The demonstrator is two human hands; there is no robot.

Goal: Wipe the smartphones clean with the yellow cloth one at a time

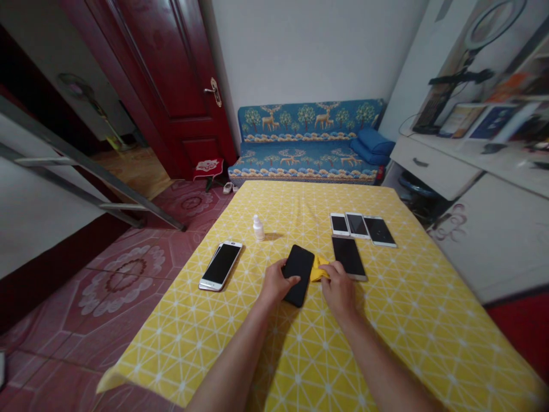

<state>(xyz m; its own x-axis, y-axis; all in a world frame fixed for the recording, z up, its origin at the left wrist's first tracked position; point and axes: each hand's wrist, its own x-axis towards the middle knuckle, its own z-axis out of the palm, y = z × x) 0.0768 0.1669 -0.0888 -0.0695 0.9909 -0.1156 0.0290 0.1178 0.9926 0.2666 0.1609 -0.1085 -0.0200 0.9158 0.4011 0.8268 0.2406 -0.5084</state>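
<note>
A black smartphone is gripped along its left side by my left hand, the thumb lying across its dark face. My right hand pinches a crumpled yellow cloth close to the phone's right edge. Just right of the cloth, a grey phone with a dark screen lies on the table, partly behind my right fingers. A small white bottle stands upright beyond my left hand.
Three white-framed phones lie in a row at the right. On the left, a white phone rests on another. A yellow patterned cloth covers the table. Past its far edge is a blue sofa; a white cabinet stands right.
</note>
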